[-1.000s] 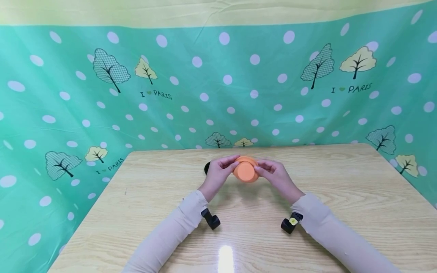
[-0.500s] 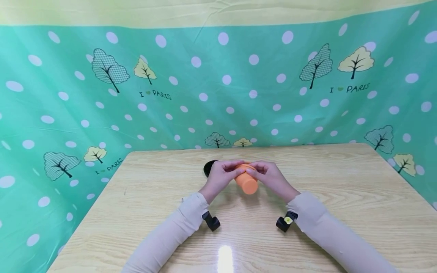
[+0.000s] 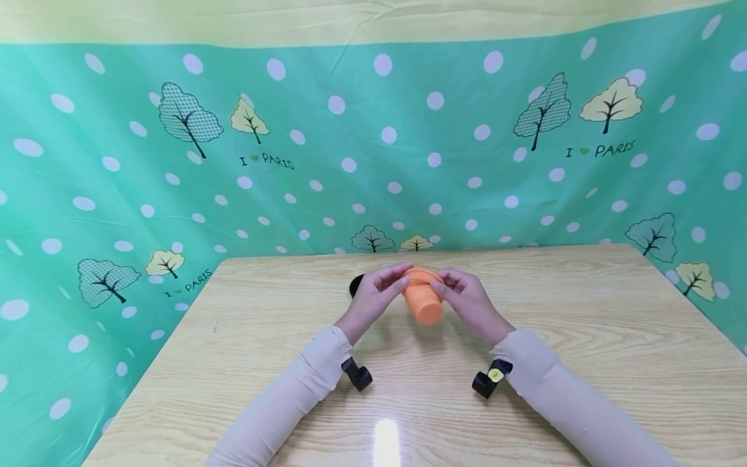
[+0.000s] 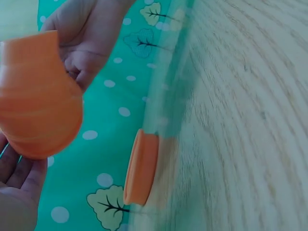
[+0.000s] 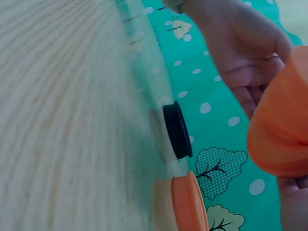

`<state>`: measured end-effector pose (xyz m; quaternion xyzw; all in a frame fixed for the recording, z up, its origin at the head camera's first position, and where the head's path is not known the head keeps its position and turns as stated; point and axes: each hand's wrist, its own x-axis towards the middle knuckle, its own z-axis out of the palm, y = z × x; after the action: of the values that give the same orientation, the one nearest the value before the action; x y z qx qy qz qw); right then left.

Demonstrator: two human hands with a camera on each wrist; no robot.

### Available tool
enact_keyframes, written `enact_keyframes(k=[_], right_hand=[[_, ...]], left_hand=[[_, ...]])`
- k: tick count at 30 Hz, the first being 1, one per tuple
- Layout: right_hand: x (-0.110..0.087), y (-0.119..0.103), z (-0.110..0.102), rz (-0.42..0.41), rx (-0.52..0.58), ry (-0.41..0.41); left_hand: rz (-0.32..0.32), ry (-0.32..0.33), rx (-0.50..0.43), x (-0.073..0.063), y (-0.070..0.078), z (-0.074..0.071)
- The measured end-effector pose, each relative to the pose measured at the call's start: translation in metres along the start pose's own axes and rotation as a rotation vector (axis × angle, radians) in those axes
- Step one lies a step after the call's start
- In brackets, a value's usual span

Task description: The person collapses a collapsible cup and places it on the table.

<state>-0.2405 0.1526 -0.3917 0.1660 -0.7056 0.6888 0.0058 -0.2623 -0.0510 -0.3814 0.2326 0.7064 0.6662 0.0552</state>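
Both hands hold an orange collapsible cup (image 3: 423,301) above the table, its narrow base tilted down toward the head camera. My left hand (image 3: 376,295) pinches the wide rim on the left, thumb on the near side. On the right, my right hand (image 3: 471,303) grips the same rim between thumb and fingers. The wrist views show the stepped, ribbed wall of the cup (image 4: 41,101) drawn out in length. A round orange lid-like piece (image 4: 142,168) lies on the table beyond the cup, hidden in the head view.
A black round lid-like piece (image 5: 177,130) lies beside the orange one; in the head view it is partly behind my left hand. Wooden table (image 3: 583,337) lies beneath. A green dotted curtain (image 3: 327,143) hangs along its far edge.
The cup was short with its wide base facing the camera; its narrower base now extends out. Both hands moved together at the rim, then slightly apart and up.
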Motion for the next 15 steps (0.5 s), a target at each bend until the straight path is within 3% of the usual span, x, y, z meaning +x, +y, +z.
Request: enact_keyframes(k=[6,15], right_hand=[[0.0005,-0.0027,0.0008,0.019,0.156,0.069],[0.0010,0.0027,0.0018,-0.013,0.147,0.079]], left_hand=[[0.026,-0.001,-0.023,0.0027,-0.0037,0.0023],[0.053,0.046,-0.031,0.0039,-0.0036,0.0068]])
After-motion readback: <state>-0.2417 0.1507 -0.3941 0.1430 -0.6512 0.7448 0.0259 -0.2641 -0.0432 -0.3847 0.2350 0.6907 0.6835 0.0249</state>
